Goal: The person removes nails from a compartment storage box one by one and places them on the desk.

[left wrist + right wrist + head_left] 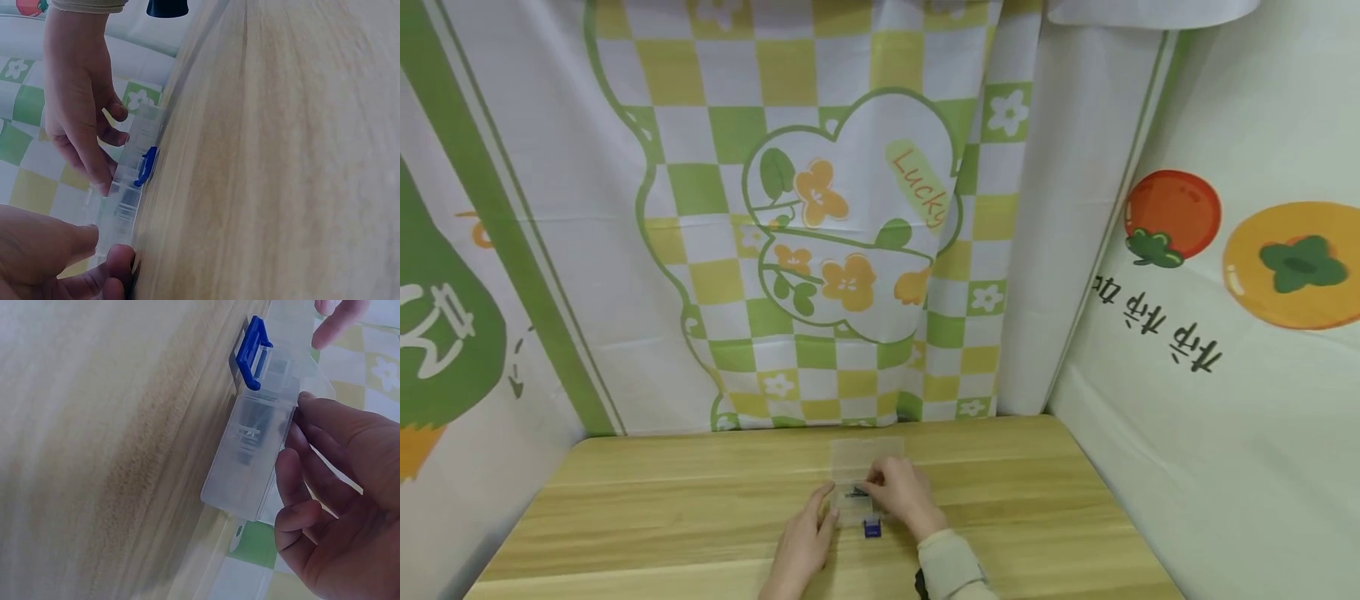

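- The clear plastic box sits on the worktop between my two hands, its lid folded back towards 12 o'clock.
- Inside it lie small dark pieces, too small for me to name; they show through the wall as well.
- The blue latch hangs from the box's near side, at about 5 o'clock.
- My left hand is at 8 o'clock, thumb and forefinger loosely apart at the box's left side.
- My right hand comes over the rim from 3 o'clock, thumb and forefinger close together by the dark pieces; I cannot tell whether they have hold of one.
- Towards 12 the worktop's back edge runs just beyond the lid, with the checked cloth behind.
- Wide room stretches towards 9 and 3.
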`<state>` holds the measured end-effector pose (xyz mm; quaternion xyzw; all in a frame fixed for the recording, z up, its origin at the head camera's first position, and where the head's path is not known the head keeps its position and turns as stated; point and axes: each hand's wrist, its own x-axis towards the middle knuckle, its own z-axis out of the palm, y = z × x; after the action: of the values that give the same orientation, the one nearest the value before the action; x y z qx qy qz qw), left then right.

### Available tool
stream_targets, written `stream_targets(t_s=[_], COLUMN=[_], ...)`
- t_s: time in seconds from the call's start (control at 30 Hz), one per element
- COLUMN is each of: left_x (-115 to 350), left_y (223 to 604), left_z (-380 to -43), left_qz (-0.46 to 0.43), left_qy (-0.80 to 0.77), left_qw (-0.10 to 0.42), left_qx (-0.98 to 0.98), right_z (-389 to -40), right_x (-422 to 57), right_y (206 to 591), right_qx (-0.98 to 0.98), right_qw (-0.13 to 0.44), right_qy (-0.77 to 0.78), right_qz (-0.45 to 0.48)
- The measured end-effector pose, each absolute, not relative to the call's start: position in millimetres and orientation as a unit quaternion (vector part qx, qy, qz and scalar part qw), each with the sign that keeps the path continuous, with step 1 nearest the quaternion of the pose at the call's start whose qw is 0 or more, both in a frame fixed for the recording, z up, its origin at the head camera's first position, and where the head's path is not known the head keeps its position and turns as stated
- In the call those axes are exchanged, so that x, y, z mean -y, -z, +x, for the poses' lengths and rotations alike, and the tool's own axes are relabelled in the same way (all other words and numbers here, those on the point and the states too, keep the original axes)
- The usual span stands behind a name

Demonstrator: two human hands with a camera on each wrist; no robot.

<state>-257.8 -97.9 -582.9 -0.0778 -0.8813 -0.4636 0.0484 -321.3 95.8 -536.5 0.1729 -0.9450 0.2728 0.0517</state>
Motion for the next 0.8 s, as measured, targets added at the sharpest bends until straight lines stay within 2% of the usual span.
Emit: stream_targets(t_s=[0.47,0.8], left_x=[96.2,96.1], left_y=[581.4,581.7], left_z=[-257.0,-258.1], left_qz=[-0.057,-0.052], left_qy=[0.461,0.454], left_qw=[0.052,0.055], left_qx=[0.884,0.888], right_z=[-327.1,-339.0], right_x=[-90.3,-74.7], right_y=[527.6,515.6], right_qx=[0.95,0.952], right_qw=[0.037,0.08], right_qy=[-0.232,-0.028], right_qz=[0.204,0.293])
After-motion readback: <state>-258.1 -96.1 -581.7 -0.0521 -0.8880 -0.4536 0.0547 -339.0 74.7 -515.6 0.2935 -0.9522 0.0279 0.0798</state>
